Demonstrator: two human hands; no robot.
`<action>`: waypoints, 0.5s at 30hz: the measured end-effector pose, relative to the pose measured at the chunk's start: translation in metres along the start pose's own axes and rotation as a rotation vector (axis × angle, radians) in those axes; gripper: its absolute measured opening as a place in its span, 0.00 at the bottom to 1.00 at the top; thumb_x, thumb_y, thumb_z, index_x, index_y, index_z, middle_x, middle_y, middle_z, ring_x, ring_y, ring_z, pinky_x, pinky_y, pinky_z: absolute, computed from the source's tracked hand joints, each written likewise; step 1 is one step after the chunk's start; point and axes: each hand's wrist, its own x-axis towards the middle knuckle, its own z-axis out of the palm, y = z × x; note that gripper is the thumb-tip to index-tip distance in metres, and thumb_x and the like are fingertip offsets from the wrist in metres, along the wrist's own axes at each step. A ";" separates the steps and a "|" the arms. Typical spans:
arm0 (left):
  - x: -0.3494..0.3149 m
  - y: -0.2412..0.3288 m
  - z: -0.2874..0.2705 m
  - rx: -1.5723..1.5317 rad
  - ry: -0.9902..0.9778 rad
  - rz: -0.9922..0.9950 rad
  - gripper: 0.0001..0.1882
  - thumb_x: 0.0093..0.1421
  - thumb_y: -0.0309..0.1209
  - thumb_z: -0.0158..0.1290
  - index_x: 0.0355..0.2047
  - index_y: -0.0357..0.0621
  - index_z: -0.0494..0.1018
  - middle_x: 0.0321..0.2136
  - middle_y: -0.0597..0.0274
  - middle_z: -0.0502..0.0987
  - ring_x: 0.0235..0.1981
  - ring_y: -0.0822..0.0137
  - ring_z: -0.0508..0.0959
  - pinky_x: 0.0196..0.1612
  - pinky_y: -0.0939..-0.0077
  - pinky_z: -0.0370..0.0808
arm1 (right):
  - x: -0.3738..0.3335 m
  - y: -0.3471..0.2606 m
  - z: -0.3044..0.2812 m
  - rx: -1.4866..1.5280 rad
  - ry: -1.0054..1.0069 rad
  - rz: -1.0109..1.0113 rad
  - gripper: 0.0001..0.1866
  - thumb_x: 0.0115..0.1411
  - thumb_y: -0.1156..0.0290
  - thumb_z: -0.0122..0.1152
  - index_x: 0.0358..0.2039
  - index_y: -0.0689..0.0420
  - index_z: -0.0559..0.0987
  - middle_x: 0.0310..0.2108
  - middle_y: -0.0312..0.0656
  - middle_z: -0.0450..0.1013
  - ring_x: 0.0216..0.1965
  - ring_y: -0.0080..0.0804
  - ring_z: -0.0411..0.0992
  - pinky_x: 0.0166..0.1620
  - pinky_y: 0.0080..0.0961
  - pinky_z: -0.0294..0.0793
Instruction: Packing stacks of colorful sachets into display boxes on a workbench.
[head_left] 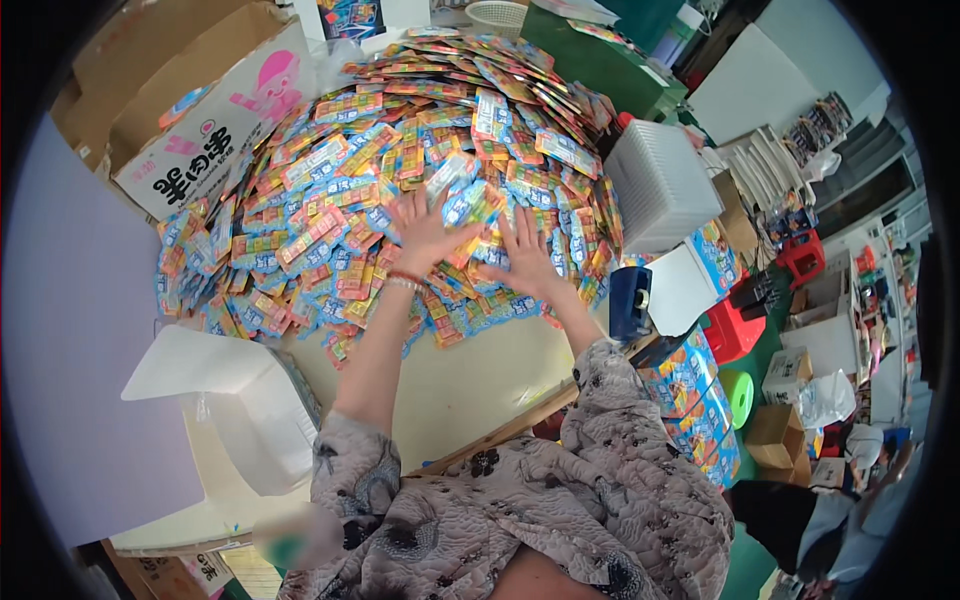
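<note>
A wide heap of small flat packets [320,240], coloured blue, orange and yellow, covers the far part of the cream table [480,375]. Both my arms reach forward over it. My left hand [425,235] lies on the packets near the middle of the heap, its fingers spread. Beside it on the right, my right hand [527,258] rests on the packets with its fingers apart too. Neither hand grips a packet. A bracelet circles my left wrist.
An open cardboard box [215,130] stands at the far left. White plastic sheeting [250,420] curves over the near left. On the right are stacked clear trays [660,185], a blue tape dispenser [629,302], patterned cartons [700,410] and a red stool [735,325]. Another person [830,520] is at the lower right.
</note>
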 end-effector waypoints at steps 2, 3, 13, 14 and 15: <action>-0.035 -0.009 0.012 0.073 0.150 0.077 0.55 0.44 0.72 0.50 0.64 0.48 0.57 0.66 0.45 0.49 0.67 0.43 0.44 0.64 0.39 0.32 | -0.017 -0.005 0.011 -0.033 0.070 -0.064 0.56 0.50 0.33 0.56 0.69 0.51 0.45 0.70 0.53 0.29 0.70 0.51 0.24 0.66 0.57 0.36; -0.052 -0.011 0.016 0.034 0.195 0.106 0.54 0.45 0.71 0.52 0.64 0.46 0.58 0.65 0.44 0.50 0.66 0.44 0.47 0.64 0.39 0.34 | -0.029 -0.010 0.007 -0.036 0.030 -0.090 0.55 0.50 0.35 0.58 0.68 0.53 0.48 0.70 0.52 0.29 0.70 0.51 0.24 0.66 0.57 0.36; -0.164 0.022 0.008 0.103 0.322 0.157 0.48 0.47 0.53 0.63 0.61 0.40 0.56 0.58 0.45 0.59 0.64 0.49 0.55 0.64 0.46 0.41 | -0.108 -0.024 0.024 0.109 0.165 -0.051 0.41 0.41 0.67 0.74 0.58 0.54 0.67 0.70 0.42 0.41 0.70 0.48 0.37 0.67 0.53 0.43; -0.171 0.023 0.011 0.048 0.207 0.139 0.46 0.48 0.49 0.63 0.61 0.40 0.57 0.56 0.45 0.60 0.62 0.48 0.57 0.63 0.47 0.46 | -0.115 -0.024 0.027 0.108 0.163 -0.045 0.41 0.41 0.67 0.74 0.58 0.54 0.67 0.70 0.42 0.41 0.70 0.48 0.37 0.67 0.53 0.43; -0.177 0.024 0.014 -0.006 0.092 0.120 0.44 0.48 0.45 0.64 0.61 0.40 0.57 0.54 0.45 0.61 0.60 0.48 0.60 0.62 0.48 0.51 | -0.121 -0.023 0.030 0.225 0.163 -0.069 0.41 0.41 0.69 0.74 0.58 0.54 0.67 0.70 0.42 0.41 0.70 0.47 0.40 0.67 0.50 0.43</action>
